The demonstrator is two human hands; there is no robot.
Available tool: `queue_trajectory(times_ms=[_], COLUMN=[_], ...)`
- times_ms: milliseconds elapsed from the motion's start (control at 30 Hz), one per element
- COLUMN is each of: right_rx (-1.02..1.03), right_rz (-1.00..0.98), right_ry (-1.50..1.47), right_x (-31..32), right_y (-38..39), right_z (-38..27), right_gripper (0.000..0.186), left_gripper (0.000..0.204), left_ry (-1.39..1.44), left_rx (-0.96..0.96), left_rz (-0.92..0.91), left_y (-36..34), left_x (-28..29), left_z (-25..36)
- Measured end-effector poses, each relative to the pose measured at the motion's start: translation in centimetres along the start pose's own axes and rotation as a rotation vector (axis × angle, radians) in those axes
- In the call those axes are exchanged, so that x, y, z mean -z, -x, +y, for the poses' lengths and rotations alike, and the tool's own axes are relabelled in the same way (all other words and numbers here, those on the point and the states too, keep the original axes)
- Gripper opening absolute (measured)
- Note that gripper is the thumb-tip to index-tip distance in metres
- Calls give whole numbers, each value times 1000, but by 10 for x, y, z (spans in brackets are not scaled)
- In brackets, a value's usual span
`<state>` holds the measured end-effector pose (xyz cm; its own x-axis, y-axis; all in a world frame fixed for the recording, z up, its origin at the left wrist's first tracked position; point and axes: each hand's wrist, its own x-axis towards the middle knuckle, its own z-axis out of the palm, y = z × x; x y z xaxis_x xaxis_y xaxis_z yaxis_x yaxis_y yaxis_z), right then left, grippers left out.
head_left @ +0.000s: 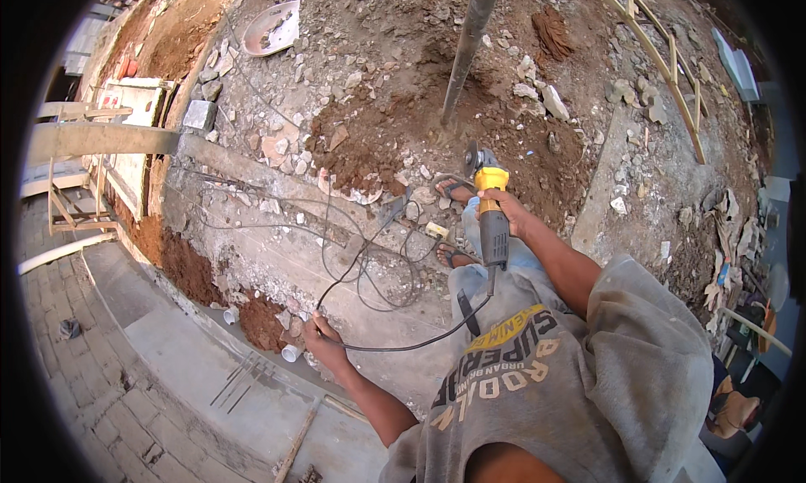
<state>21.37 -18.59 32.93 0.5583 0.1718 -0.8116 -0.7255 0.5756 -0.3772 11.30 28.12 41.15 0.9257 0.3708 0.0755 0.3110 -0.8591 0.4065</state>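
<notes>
My right hand (507, 213) is wrapped round the body of a yellow and dark grey angle grinder (492, 179), held in front of my legs with its disc end pointing away from me. From the tool's rear a black power cable (403, 347) loops across to the left. My left hand (322, 339) has its fingers closed on that cable, out to the left. Beyond the hand the cable runs into loose coils (390, 286) lying on the dusty ground. A small pale block-like piece (437, 230), whose kind I cannot make out, lies near my sandalled feet.
A metal pole (472, 51) stands in dug soil just ahead. Broken stones (554, 103) and a pan (273, 28) with rubble lie farther off. Wooden strips (672, 59) edge the far right. At left are a concrete ledge (189, 315), white pipe ends (290, 353) and a beam (105, 143).
</notes>
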Motion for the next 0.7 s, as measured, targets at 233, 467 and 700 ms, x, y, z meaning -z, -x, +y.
queue_trajectory(times_ms=[233,467,700], right_rx=[74,164,151], right_rz=[228,194,179], right_ry=[1,-203,-456], right_x=[14,38,27], right_y=[23,23,-18], right_z=[22,9,-37], right_gripper=[34,37,42], left_gripper=[42,55,39], left_ry=[-64,406,-290], left_rx=[161,292,-183], left_rz=[-708,-306,-66], left_y=[24,-4,-45], left_x=[-53,-34,22], left_z=[-50,-64,-27])
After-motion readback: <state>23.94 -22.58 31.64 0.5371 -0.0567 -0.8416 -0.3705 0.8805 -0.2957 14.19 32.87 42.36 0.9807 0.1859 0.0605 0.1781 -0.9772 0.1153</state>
